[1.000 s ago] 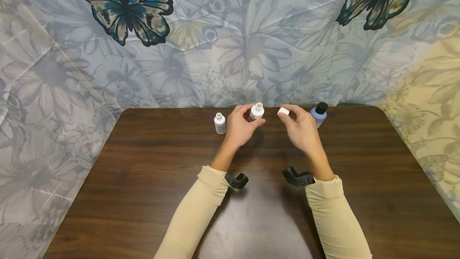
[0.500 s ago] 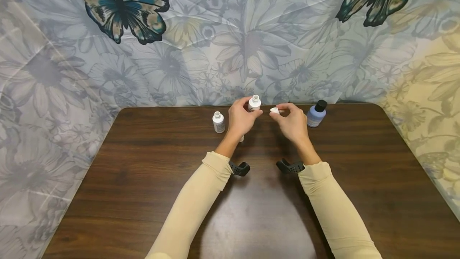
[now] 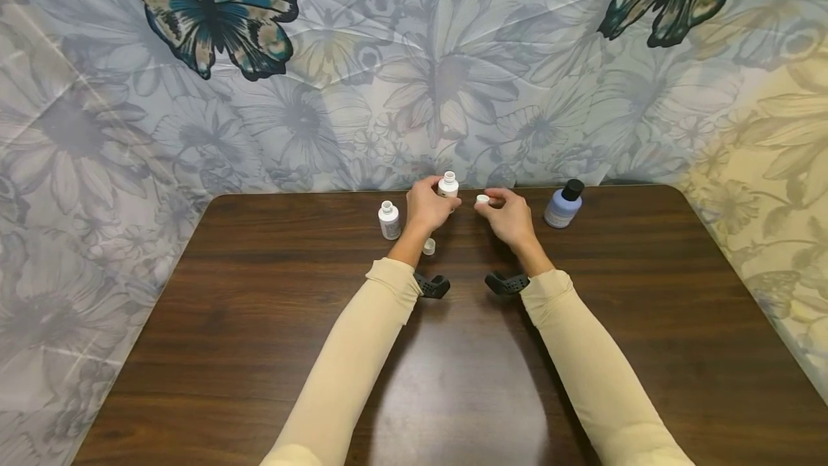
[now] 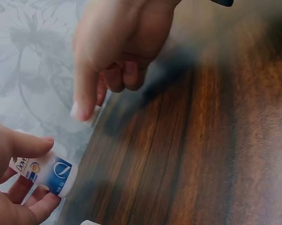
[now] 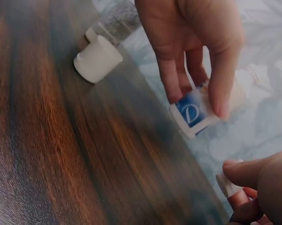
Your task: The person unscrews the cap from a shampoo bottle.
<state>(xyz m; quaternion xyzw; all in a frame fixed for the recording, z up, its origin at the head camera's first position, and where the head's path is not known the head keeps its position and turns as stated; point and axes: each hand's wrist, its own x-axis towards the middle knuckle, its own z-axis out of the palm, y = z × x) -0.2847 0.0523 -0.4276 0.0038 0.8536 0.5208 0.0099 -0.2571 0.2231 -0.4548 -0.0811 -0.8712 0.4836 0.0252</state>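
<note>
At the table's far edge my left hand (image 3: 428, 208) grips a small white bottle (image 3: 448, 185), upright with its neck uncovered. Its white-and-blue label, reading Dove, faces the left wrist view between thumb and fingers (image 4: 32, 146). My right hand (image 3: 513, 221) pinches a white cap (image 3: 482, 199) between thumb and fingertips, a short gap to the right of the bottle. A second white bottle (image 3: 389, 221), also without a cap, stands left of my left hand. Beside my left wrist a loose white cap (image 3: 430, 246) lies on the table; the right wrist view shows this cap (image 5: 98, 60) larger.
A lavender bottle with a black cap (image 3: 564, 206) stands right of my right hand. The dark wooden table (image 3: 259, 351) ends against a cloth (image 3: 310, 121) printed with flowers and butterflies. A black wrist device (image 3: 432, 285) sits on each of my wrists.
Both hands have shifted left, the right one farther, narrowing the gap between cap and bottle. The pinched cap has been turned. The loose cap has come into view beside my left wrist.
</note>
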